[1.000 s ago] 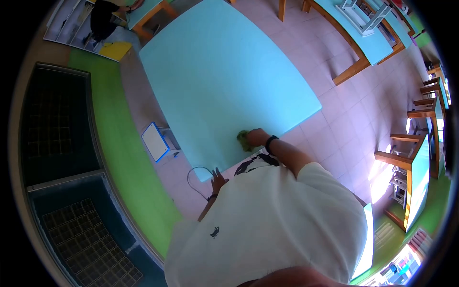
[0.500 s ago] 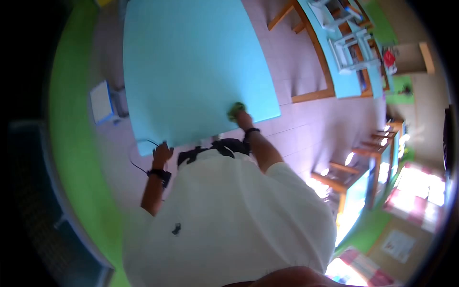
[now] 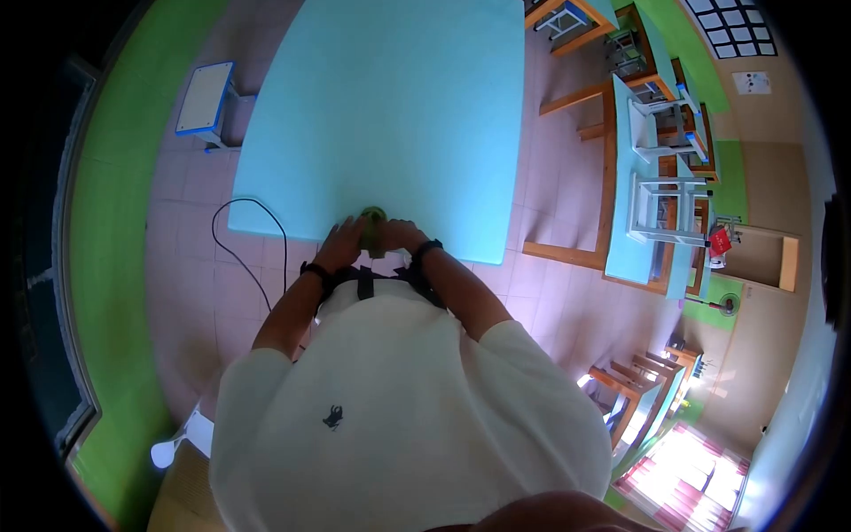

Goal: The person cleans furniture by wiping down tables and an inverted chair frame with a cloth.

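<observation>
At the near edge of the light-blue table (image 3: 399,115) my two hands have come together on a crumpled green cloth (image 3: 372,232). My right hand (image 3: 404,236) is closed on the cloth from the right. From the left, my left hand (image 3: 342,243) has its fingers against the cloth and seems to grip it too; their tips are partly hidden. Part of the cloth hangs over the table's edge between the hands. A dark band sits on each wrist.
A black cable (image 3: 218,232) loops beside the table's left corner. Left of the table stands a stool (image 3: 204,99) with a blue-edged seat. To the right, upturned stools (image 3: 667,209) rest on another blue-topped table (image 3: 628,232). A standing fan (image 3: 727,305) is farther right.
My right hand has drawn the green cloth left and towards my body. My left hand has left the table's corner and joined it at the cloth. The view has shifted.
</observation>
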`<state>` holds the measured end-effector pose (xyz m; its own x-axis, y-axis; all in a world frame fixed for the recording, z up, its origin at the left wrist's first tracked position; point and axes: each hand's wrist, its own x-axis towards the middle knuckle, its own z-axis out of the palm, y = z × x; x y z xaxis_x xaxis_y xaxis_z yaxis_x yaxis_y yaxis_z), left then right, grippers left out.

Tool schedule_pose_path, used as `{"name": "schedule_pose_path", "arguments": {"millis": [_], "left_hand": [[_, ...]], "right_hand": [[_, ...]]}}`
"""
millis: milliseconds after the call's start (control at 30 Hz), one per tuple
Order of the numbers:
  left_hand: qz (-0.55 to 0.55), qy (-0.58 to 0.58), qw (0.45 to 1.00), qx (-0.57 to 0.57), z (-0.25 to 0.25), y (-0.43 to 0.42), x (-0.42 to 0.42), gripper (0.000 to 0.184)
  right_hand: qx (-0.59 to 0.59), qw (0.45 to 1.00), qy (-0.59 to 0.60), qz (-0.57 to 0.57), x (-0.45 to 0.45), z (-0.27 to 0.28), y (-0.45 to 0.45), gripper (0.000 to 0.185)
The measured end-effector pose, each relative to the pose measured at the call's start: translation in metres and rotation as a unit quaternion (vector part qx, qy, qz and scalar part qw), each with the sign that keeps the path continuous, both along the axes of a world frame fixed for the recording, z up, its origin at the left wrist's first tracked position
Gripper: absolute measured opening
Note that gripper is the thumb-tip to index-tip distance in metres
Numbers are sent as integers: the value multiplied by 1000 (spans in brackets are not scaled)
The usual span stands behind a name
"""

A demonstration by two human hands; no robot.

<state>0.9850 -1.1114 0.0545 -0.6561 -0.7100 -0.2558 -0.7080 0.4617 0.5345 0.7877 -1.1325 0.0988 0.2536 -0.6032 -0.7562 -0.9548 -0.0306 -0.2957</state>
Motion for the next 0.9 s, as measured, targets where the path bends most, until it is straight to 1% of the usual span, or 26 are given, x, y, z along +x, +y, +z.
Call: {"name": "schedule_pose_path", "arguments": {"millis": [33, 100, 133, 200, 267, 333, 400, 467, 500, 533, 600, 667, 733, 767, 800, 867, 900], "left_hand": [[1, -6, 1000, 2, 0, 7, -12, 81], [-27, -19, 999, -39, 9, 11, -53, 69], [-22, -25, 999, -37, 12, 16, -73, 69], [-54, 17, 997, -61, 9, 28, -117, 67], [-75, 3, 994, -86, -17, 42, -169, 69], [-36, 51, 995, -83, -22, 54, -221, 69], [-31, 20, 996, -85, -17, 65, -266, 65], [3, 47, 993, -105, -26, 88, -301, 62], [5, 48, 996, -77, -25, 97, -316, 60], [14, 45, 996, -75, -23, 106, -329, 60], [21, 22, 999, -37, -18, 114, -346, 56], [37, 29, 998, -42, -16, 122, -349, 53], [72, 11, 995, -64, -22, 126, -348, 51], [87, 13, 995, -57, -18, 130, -344, 53], [90, 17, 994, -54, -17, 134, -340, 53], [136, 5, 990, -30, -13, 142, -332, 51], [138, -38, 990, -1, -10, 147, -327, 52]], "right_hand": [[-21, 1000, 14, -15, -14, -4, 8, 51], [-27, 999, 15, -16, -48, 0, 16, 55], [-32, 999, 26, -21, -70, 4, 21, 58], [-40, 998, 33, -26, -121, -10, 35, 63], [-7, 999, 50, -19, -170, -13, 51, 68], [-40, 993, 51, -101, -205, -5, 66, 69], [-78, 987, 78, -117, -240, -12, 83, 65], [-39, 985, 81, -145, -262, 7, 96, 61], [-39, 983, 73, -164, -273, 7, 107, 57], [-37, 985, 70, -155, -281, 5, 117, 57], [-117, 976, 40, -178, -294, -14, 134, 53], [-128, 976, 26, -173, -300, -32, 146, 51], [-147, 971, -22, -185, -302, -52, 152, 42], [-144, 973, -18, -181, -299, -49, 155, 42], [-122, 979, -35, -158, -293, -37, 152, 37], [-99, 986, -44, -124, -280, -20, 147, 33], [-122, 985, -58, -104, -274, -17, 149, 31]]}}
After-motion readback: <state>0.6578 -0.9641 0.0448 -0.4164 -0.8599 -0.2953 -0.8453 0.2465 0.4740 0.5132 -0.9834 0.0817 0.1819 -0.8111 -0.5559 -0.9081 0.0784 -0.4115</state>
